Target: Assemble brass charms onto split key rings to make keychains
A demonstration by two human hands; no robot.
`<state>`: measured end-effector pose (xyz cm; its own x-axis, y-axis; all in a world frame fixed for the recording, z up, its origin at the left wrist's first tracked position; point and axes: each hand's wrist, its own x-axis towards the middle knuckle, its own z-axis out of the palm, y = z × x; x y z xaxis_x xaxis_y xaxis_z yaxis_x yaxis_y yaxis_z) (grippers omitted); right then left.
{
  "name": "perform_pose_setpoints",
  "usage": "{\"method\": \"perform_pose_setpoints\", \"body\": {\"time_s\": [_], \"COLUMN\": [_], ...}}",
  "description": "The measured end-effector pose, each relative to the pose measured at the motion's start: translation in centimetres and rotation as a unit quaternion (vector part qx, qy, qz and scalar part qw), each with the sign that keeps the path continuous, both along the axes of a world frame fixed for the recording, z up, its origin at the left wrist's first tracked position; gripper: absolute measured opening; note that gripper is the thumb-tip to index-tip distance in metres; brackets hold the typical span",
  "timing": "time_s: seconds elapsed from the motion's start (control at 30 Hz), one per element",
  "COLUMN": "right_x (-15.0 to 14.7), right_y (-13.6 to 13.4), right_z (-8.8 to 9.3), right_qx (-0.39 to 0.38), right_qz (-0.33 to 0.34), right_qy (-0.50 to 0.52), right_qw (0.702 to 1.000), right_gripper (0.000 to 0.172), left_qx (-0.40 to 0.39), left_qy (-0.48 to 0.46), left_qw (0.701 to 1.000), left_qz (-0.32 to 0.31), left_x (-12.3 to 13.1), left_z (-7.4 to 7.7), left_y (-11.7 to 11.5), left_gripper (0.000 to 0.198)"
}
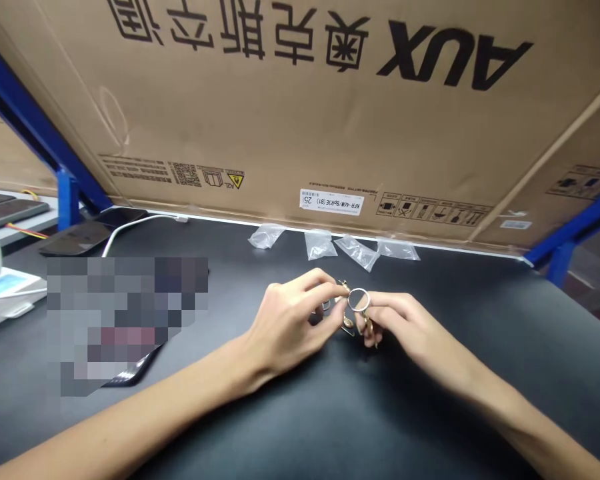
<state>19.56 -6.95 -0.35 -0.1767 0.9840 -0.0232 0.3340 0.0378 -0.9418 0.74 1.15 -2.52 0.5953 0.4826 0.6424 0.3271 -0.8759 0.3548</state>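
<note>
Both hands meet over the dark table, holding a keychain between them. Its round silver key ring (359, 289) stands up between the fingertips, and small gold-coloured pieces (349, 323) hang below it. My left hand (293, 320) pinches the keychain's left part with thumb and index finger; a smaller metal loop shows partly behind those fingers. My right hand (405, 320) grips it just right of the ring, its fingers curled around more gold-coloured bits. The fingers hide the shape of most of the hanging pieces.
Several small clear plastic bags (321, 245) lie along the table's back edge, against a large cardboard box (260, 120). At the left are a dark phone-like slab (83, 237), a white cable (125, 230), a pixelated area and a white box (5, 307). Blue metal posts (69, 200) flank the table (220, 440).
</note>
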Motion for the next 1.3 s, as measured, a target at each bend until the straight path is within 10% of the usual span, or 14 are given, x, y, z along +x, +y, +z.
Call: {"method": "perform_pose_setpoints", "body": {"time_s": [0.2, 0.4, 0.63, 0.93, 1.07, 1.3], "right_x": [-1.2, -1.6, -1.6, 0.1, 1.1, 1.4], "right_y": [-0.4, -0.7, -0.7, -0.1, 0.1, 0.0], "right_z": [-0.5, -0.6, -0.5, 0.6, 1.1, 0.2], "right_qx": [0.056, -0.006, -0.011, -0.096, 0.015, 0.172], "right_qz": [-0.027, -0.016, -0.018, -0.021, -0.055, 0.044], "right_qy": [-0.127, -0.106, -0.068, 0.152, -0.065, -0.428], "right_qw": [0.990, 0.994, 0.997, 0.984, 0.996, 0.886], "right_gripper": [0.025, 0.027, 0.027, 0.033, 0.030, 0.022], "left_qx": [-0.330, -0.084, -0.217, 0.081, 0.037, -0.013], "left_qy": [-0.028, 0.022, -0.066, 0.047, 0.028, 0.113], "left_qw": [0.943, 0.996, 0.971, 0.988, 0.999, 0.991], "left_qz": [-0.009, -0.023, -0.082, -0.121, -0.023, 0.075], "left_x": [0.7, 0.0, 0.4, -0.7, -0.8, -0.9], "left_z": [0.5, -0.2, 0.2, -0.2, -0.4, -1.1], "left_y": [-1.2, -0.3, -1.3, 1.1, 2.3, 3.0], "left_gripper": [0.018, 0.019, 0.017, 0.044, 0.035, 0.033]}}
